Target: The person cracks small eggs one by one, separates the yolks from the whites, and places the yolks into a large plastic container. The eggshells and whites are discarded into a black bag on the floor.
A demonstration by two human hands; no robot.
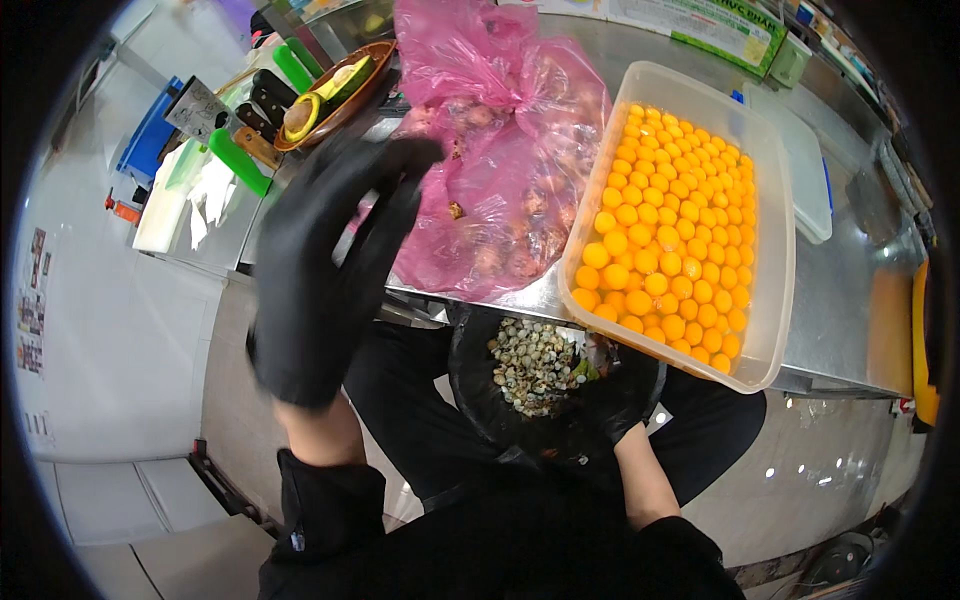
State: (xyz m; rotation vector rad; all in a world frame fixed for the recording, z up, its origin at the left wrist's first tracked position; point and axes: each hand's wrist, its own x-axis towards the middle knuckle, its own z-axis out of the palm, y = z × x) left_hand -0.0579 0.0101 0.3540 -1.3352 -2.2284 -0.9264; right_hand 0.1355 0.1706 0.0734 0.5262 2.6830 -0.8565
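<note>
My left hand, in a black glove and blurred, is raised at the left edge of a pink plastic bag. Its fingers are bent and apart, and nothing shows between them. Inside the bag are many small speckled eggs, likely quail eggs. My right hand, also black-gloved, is down in a black-lined bin between my legs; its fingers blend into the dark lining, so its grip is unclear. Broken eggshells are heaped in the bin. A translucent plastic container holds many whole yolks in liquid.
The container overhangs the front edge of the steel table. A pale lid lies right of it. At the left stand a brown dish with avocado halves, knives and green handles. A printed carton is behind.
</note>
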